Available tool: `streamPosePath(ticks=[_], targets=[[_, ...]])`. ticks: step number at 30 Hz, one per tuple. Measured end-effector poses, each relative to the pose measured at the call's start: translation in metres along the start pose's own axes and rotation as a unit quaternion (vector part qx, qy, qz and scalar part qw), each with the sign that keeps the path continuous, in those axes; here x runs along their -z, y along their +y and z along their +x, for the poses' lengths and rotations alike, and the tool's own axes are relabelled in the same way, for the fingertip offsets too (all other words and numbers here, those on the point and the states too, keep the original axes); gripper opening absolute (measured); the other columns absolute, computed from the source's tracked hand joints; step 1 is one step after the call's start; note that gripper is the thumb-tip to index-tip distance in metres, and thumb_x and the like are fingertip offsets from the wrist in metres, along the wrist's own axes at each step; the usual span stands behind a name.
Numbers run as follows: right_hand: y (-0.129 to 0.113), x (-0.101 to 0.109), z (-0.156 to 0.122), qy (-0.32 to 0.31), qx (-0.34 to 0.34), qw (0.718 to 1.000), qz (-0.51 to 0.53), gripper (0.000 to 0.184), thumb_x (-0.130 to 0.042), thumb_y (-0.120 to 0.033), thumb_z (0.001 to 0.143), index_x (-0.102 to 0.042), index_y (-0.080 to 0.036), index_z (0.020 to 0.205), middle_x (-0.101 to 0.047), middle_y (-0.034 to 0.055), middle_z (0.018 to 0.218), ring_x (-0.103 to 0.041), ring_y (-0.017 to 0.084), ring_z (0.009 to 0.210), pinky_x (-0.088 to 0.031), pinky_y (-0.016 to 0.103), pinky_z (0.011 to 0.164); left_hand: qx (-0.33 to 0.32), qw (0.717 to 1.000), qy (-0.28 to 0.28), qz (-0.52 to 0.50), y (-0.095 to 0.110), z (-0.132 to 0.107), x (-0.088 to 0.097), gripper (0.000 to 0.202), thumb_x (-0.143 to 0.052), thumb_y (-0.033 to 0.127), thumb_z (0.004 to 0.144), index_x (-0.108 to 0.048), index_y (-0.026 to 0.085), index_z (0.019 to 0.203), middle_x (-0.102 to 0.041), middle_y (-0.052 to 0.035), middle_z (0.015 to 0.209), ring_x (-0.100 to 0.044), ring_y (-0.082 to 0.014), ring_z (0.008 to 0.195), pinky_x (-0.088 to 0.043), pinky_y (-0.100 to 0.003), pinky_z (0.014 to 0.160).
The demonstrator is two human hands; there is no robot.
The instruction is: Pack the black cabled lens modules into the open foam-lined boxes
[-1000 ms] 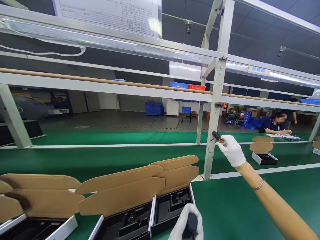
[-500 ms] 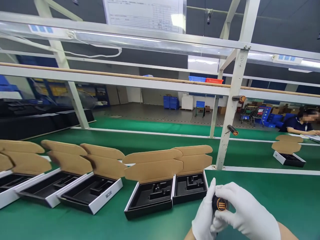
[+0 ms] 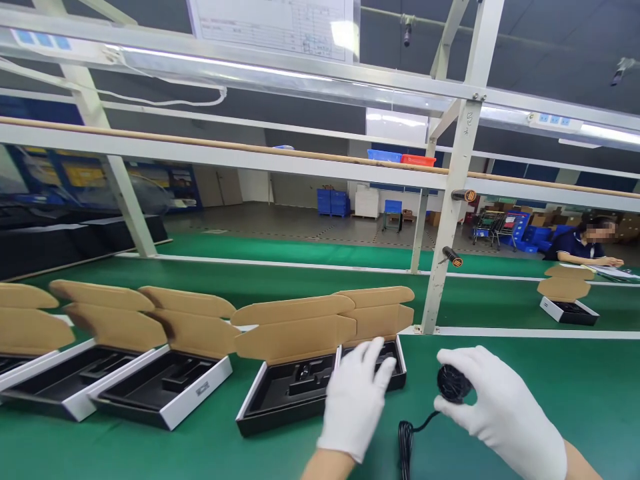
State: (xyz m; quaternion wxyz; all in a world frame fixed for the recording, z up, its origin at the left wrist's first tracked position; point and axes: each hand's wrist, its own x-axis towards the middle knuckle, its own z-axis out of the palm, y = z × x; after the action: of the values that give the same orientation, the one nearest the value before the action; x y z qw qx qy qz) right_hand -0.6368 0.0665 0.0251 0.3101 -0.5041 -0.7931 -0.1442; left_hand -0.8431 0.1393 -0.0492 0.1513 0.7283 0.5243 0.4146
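In my gloved right hand (image 3: 507, 410) is a round black device (image 3: 451, 384), pinched between thumb and fingers at its edges. A thin black cable (image 3: 405, 447) runs from it and hangs in a folded bundle to its lower left. My left hand (image 3: 354, 400), also in a white glove, holds nothing; its fingers are apart and reach over the near edges of two open boxes. It partly hides the right-hand box (image 3: 399, 380) and overlaps the right end of the larger-looking box (image 3: 280, 419) beside it. A small black part sits in that box's black tray.
More open cardboard boxes (image 3: 160, 393) with black trays stand to the left on the green bench (image 3: 200, 453). A white metal post (image 3: 445, 267) rises behind my hands, carrying two black cylinders. Another open box (image 3: 570, 310) and a seated person (image 3: 580, 247) are at the far right.
My left hand has let go of the device and moved left toward the boxes, opening. My right hand keeps the device, now turned, with its cable showing. The view has shifted slightly right.
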Motion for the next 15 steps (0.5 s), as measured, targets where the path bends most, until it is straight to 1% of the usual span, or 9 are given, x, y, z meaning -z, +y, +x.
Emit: streamPosePath(ticks=[1, 2, 4, 6, 9, 11, 13, 14, 15], targets=[[0.002, 0.003, -0.002, 0.021, 0.003, 1.000, 0.008, 0.044, -0.072, -0.027, 0.072, -0.056, -0.028, 0.114, -0.068, 0.0057, 0.103, -0.064, 0.023, 0.087, -0.056, 0.035, 0.072, -0.013, 0.995, -0.004, 0.101, -0.023, 0.004, -0.002, 0.040, -0.038, 0.037, 0.094, -0.061, 0.021, 0.122, -0.055, -0.0145, 0.133, -0.040, -0.0360, 0.130, -0.029, -0.057, 0.108], [0.004, 0.006, -0.005, 0.038, 0.008, 0.999, 0.013, 0.046, -0.071, -0.027, 0.074, -0.054, -0.029, 0.116, -0.067, 0.0058, 0.105, -0.065, 0.022, 0.089, -0.056, 0.035, 0.074, -0.039, 0.983, -0.046, 0.172, -0.044, 0.007, -0.005, 0.037, -0.037, 0.033, 0.094, -0.066, 0.022, 0.114, -0.056, -0.0137, 0.133, -0.040, -0.0369, 0.130, -0.035, -0.057, 0.104], [0.005, 0.011, -0.011, 0.060, 0.016, 0.998, 0.014, 0.044, -0.066, -0.024, 0.077, -0.053, -0.029, 0.118, -0.066, 0.0056, 0.107, -0.065, 0.020, 0.089, -0.057, 0.033, 0.073, -0.026, 0.960, -0.056, 0.273, -0.076, 0.008, -0.012, 0.040, -0.039, 0.042, 0.094, -0.071, 0.019, 0.093, -0.044, -0.0137, 0.145, -0.050, -0.0369, 0.121, -0.046, -0.051, 0.092], [0.004, 0.016, -0.015, 0.070, 0.023, 0.997, 0.020, 0.042, -0.061, -0.020, 0.079, -0.052, -0.029, 0.119, -0.065, 0.0048, 0.107, -0.066, 0.017, 0.087, -0.057, 0.030, 0.072, -0.020, 0.947, -0.050, 0.317, -0.093, 0.004, -0.018, 0.048, -0.039, 0.051, 0.093, -0.067, 0.017, 0.075, -0.032, -0.0113, 0.153, -0.058, -0.0330, 0.110, -0.052, -0.045, 0.081], [0.003, 0.024, -0.021, 0.074, 0.024, 0.995, 0.060, 0.043, -0.060, -0.015, 0.079, -0.052, -0.030, 0.118, -0.064, 0.0030, 0.108, -0.066, 0.015, 0.091, -0.057, 0.026, 0.077, -0.052, 0.946, -0.066, 0.313, -0.094, -0.004, -0.019, 0.049, -0.042, 0.052, 0.092, -0.063, 0.017, 0.064, -0.028, -0.0076, 0.155, -0.062, -0.0291, 0.101, -0.054, -0.042, 0.074], [0.004, 0.029, -0.024, 0.073, 0.014, 0.992, 0.099, 0.042, -0.064, -0.017, 0.079, -0.053, -0.030, 0.117, -0.065, 0.0017, 0.109, -0.066, 0.015, 0.096, -0.056, 0.024, 0.081, -0.078, 0.956, -0.063, 0.276, -0.086, -0.010, -0.020, 0.043, -0.049, 0.052, 0.088, -0.066, 0.018, 0.068, -0.034, -0.0090, 0.153, -0.061, -0.0316, 0.106, -0.054, -0.047, 0.082], [0.005, 0.032, -0.027, 0.071, 0.008, 0.988, 0.134, 0.042, -0.071, -0.024, 0.078, -0.054, -0.031, 0.116, -0.067, 0.0004, 0.109, -0.066, 0.015, 0.097, -0.056, 0.023, 0.082, -0.106, 0.974, -0.056, 0.191, -0.073, -0.020, -0.027, 0.036, -0.053, 0.054, 0.086, -0.072, 0.023, 0.086, -0.043, -0.0083, 0.147, -0.050, -0.0350, 0.123, -0.045, -0.054, 0.101], [0.006, 0.033, -0.028, 0.073, 0.011, 0.986, 0.149, 0.043, -0.074, -0.029, 0.077, -0.055, -0.032, 0.116, -0.068, -0.0001, 0.108, -0.066, 0.016, 0.096, -0.056, 0.023, 0.082, -0.110, 0.984, -0.066, 0.120, -0.065, -0.027, -0.033, 0.037, -0.051, 0.055, 0.086, -0.071, 0.027, 0.100, -0.046, -0.0068, 0.145, -0.044, -0.0342, 0.131, -0.038, -0.056, 0.109], [0.006, 0.034, -0.029, 0.075, 0.016, 0.984, 0.161, 0.045, -0.076, -0.034, 0.076, -0.056, -0.033, 0.116, -0.069, -0.0004, 0.106, -0.066, 0.016, 0.095, -0.056, 0.023, 0.081, -0.101, 0.990, -0.097, 0.028, -0.057, -0.035, -0.041, 0.042, -0.046, 0.057, 0.088, -0.066, 0.030, 0.114, -0.048, -0.0054, 0.144, -0.039, -0.0317, 0.135, -0.033, -0.055, 0.113]])
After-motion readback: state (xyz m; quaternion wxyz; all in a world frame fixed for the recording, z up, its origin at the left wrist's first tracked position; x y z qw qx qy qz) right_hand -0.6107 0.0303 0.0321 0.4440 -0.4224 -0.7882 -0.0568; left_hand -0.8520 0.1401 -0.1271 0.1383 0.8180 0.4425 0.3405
